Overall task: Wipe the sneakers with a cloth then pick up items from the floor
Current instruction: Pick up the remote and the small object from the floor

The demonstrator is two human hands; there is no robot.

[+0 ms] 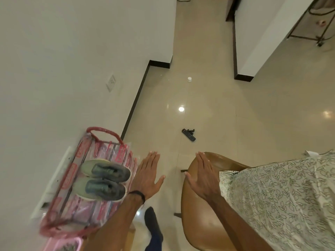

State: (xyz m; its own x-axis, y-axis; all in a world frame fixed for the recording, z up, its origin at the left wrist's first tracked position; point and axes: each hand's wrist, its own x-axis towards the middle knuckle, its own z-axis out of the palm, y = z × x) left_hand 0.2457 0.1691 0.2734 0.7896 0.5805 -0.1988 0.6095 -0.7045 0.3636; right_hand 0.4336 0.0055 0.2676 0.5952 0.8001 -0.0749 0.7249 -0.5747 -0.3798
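Note:
Two grey sneakers lie side by side on top of a clear pink-trimmed storage bag at the lower left. My left hand is held out flat just right of them, fingers straight, holding nothing. My right hand is also flat and empty, above a brown chair. On the tiled floor ahead lie a black remote control with a small dark object beside it, and farther off a small white cap-like item. No cloth is visible.
A white wall with a dark skirting board runs along the left. A patterned fabric covers the lower right. A metal-framed stand is at the top right. A foot in a dark sock stands on the floor below.

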